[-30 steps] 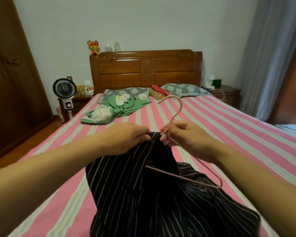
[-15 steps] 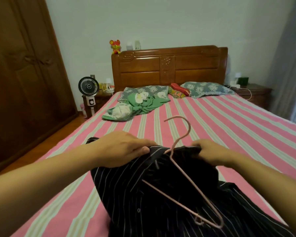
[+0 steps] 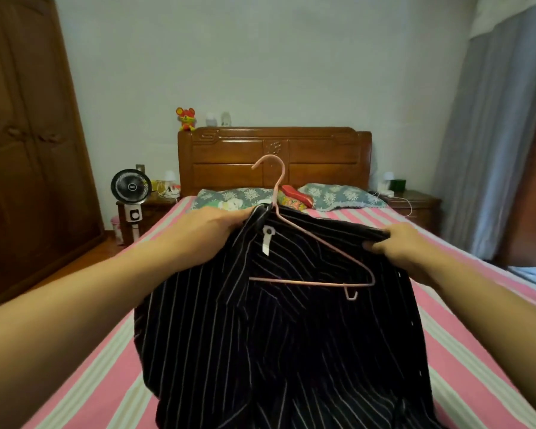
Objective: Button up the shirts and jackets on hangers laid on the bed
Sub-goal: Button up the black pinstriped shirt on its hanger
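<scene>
Above the pink-striped bed (image 3: 464, 351), the left hand (image 3: 211, 233) grasps the collar edge of the black pinstriped shirt (image 3: 285, 351) while the right hand (image 3: 406, 247) pinches its far shoulder edge, holding it spread with the pink hanger (image 3: 310, 243) lying on the fabric.
</scene>
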`<state>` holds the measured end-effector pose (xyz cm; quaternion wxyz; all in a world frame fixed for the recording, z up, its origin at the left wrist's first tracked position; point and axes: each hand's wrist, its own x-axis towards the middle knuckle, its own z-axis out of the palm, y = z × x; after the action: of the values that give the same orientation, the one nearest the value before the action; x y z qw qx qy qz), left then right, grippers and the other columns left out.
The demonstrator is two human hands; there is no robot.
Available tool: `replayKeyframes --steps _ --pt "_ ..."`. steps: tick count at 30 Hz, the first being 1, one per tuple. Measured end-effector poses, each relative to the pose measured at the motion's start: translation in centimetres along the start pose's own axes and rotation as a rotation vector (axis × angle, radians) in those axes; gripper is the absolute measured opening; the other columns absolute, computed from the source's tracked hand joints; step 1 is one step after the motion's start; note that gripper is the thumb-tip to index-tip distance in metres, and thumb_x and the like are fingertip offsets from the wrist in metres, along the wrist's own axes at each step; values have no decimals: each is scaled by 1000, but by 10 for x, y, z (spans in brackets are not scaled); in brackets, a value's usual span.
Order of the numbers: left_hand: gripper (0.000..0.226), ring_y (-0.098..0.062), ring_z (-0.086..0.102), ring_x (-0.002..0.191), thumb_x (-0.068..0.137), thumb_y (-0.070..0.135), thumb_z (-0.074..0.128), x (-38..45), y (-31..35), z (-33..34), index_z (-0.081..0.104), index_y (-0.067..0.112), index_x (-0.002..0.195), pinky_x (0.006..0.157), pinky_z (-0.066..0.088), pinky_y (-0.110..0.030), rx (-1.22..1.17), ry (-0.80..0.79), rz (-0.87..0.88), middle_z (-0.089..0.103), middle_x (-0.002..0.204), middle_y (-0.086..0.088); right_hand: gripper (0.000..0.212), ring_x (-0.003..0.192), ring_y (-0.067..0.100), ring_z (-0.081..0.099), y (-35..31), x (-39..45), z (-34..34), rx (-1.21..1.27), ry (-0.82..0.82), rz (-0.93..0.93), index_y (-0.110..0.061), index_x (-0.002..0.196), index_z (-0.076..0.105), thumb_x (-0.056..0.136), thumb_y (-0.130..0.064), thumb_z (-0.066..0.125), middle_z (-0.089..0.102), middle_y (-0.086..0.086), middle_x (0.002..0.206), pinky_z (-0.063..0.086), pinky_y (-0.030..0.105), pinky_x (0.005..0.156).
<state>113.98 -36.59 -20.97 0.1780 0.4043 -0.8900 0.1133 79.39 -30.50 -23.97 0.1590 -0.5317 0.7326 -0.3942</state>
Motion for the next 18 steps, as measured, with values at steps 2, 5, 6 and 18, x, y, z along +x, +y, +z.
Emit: replayKeyframes --steps 2,5,6,18 --pt "59 -30 65 110 108 21 29 11 1 -9 22 61 151 91 57 -45 89 105 17 65 129 -10 7 74 30 61 -18 2 -7 -159 240 -93 -7 94 73 91 -11 69 66 13 79 40 32 62" --pt "55 -31 68 105 100 39 18 39 -5 -45 20 64 149 85 58 -50 85 277 60 70 123 -5 15 83 40 61 -65 4 -41 -447 598 -273 -10 88 70 89 -5 55 67 21 92 37 34 66" --pt "55 -33 68 108 100 39 19 49 -11 -62 23 63 148 85 57 -51 87 324 71 69 126 -5 17 84 42 63 -79 9 -56 -524 697 -313 -7 90 69 88 -3 53 67 22 93 38 36 67" --pt "21 -39 64 101 98 26 49 95 -30 -165 68 29 107 84 53 -44 -71 511 -270 70 114 -14 16 92 41 64 -190 17 -127 -443 709 -379 -16 100 72 90 -16 60 70 21 101 49 37 74"
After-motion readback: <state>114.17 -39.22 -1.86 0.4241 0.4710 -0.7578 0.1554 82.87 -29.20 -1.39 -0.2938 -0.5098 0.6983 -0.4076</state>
